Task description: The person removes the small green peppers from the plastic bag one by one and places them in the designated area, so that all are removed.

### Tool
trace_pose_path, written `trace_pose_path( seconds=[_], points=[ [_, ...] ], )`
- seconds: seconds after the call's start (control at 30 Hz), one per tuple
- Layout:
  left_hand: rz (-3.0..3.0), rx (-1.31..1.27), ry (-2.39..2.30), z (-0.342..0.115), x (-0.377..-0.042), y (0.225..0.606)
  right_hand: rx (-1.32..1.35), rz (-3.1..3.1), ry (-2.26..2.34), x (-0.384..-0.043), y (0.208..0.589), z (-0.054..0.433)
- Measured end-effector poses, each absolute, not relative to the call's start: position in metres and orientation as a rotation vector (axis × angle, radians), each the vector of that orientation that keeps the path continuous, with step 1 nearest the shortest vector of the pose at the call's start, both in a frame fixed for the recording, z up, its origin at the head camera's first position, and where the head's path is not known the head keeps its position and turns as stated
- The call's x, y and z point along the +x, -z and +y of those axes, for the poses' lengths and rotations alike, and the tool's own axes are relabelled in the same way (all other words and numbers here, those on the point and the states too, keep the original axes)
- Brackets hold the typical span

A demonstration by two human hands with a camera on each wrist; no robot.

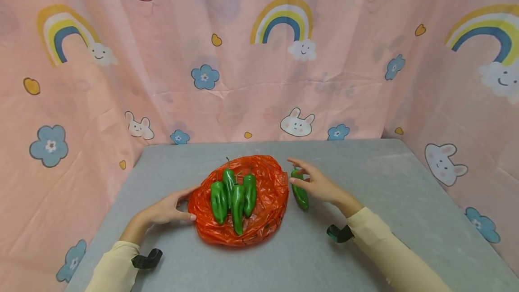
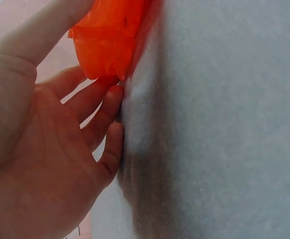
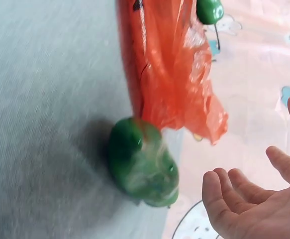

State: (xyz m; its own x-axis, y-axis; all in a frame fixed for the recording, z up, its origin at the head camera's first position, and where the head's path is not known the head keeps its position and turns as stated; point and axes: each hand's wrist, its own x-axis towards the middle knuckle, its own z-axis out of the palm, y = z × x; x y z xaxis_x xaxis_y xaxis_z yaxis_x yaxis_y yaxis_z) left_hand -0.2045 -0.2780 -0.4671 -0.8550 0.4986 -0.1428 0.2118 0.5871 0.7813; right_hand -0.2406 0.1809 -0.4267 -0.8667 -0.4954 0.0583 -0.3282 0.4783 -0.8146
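Note:
A crumpled red plastic bag [image 1: 265, 202] lies on the grey table with several green peppers [image 1: 238, 206] in a cluster on top. At the bag's left edge is my left hand [image 1: 164, 208], its thumb and fingers spread and relaxed at the rim; in the left wrist view the fingertips [image 2: 116, 94] reach beneath the red plastic. One more green pepper [image 1: 300, 193] lies on the table just right of the bag. Over it hovers my right hand [image 1: 318, 183], fingers extended. The right wrist view shows that pepper [image 3: 142, 162] apart from the loosely bent fingers [image 3: 213, 191].
The grey table [image 1: 365, 175] spreads out around the bag. Behind and along both sides hangs a pink curtain [image 1: 243, 102] printed with rainbows, rabbits and flowers. Dark devices [image 1: 339, 233] are strapped at both wrists.

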Motion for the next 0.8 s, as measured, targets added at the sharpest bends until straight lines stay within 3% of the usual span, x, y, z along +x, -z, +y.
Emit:
trace_pose_path(
  seconds=[0.8],
  points=[
    [2.478, 0.594, -1.135, -0.278, -0.205, 0.467, -0.778, 2.406, 1.314, -0.222, 0.423, 0.135]
  ],
)
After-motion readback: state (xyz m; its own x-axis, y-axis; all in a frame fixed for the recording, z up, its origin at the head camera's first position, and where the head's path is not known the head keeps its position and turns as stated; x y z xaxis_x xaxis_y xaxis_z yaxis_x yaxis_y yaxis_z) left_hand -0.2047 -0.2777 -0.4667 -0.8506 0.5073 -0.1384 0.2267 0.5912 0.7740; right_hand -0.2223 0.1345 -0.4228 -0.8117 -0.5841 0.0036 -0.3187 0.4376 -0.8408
